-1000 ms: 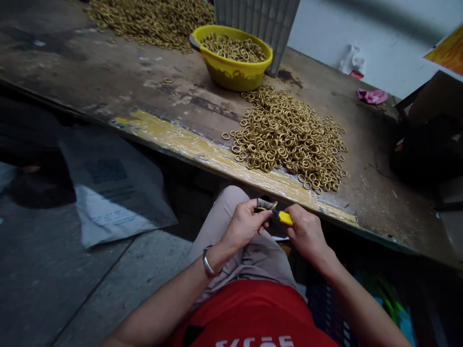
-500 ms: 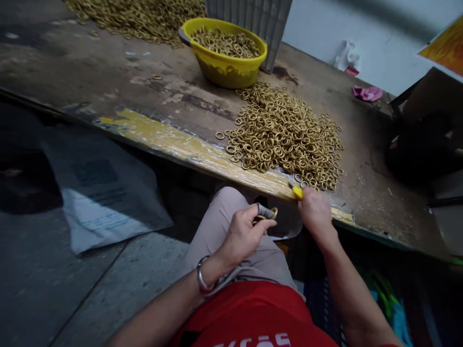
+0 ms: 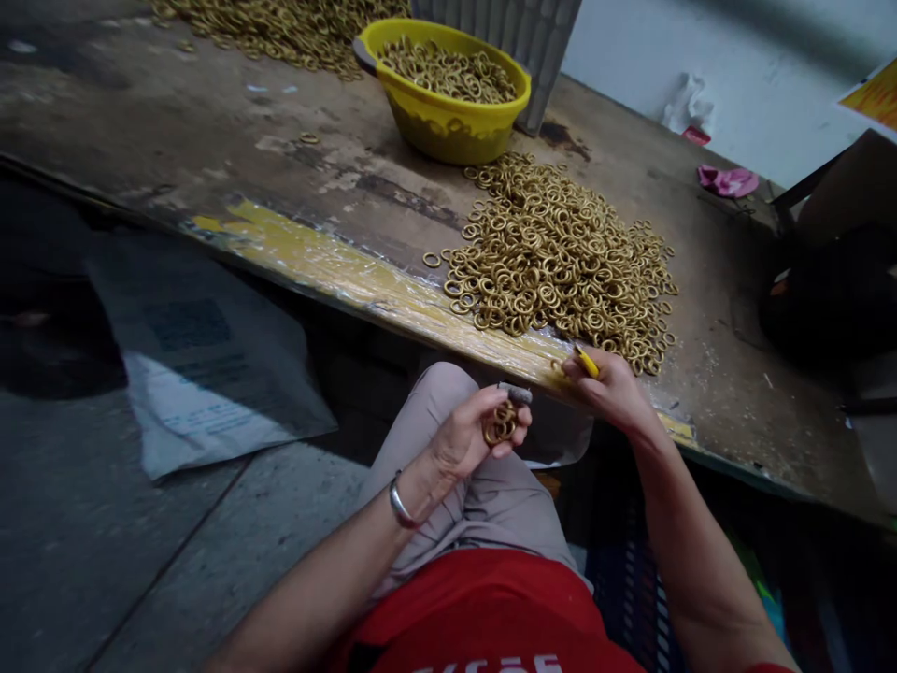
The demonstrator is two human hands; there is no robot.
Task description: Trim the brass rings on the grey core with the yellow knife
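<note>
My left hand (image 3: pixel 471 437) is curled over my lap, palm turned up, holding a few brass rings (image 3: pixel 500 425); its thumb tip is wrapped in grey tape. My right hand (image 3: pixel 611 391) rests at the near edge of the worn wooden bench (image 3: pixel 210 140), closed on a small tool with a yellow handle (image 3: pixel 587 363) and pinching what looks like a ring at the bench edge. Just beyond it lies a big heap of brass rings (image 3: pixel 561 266).
A yellow plastic basin (image 3: pixel 448 126) full of rings stands behind the heap, with another spread of rings (image 3: pixel 280 28) at the far left. A grey crate (image 3: pixel 519 37) is behind the basin. Pink cloth (image 3: pixel 729 179) lies far right. A printed sack (image 3: pixel 203 365) lies on the floor.
My right hand left my left hand, reached to the heap's near edge and has drawn back slightly along the bench edge. My left hand has turned palm-up, showing the rings.
</note>
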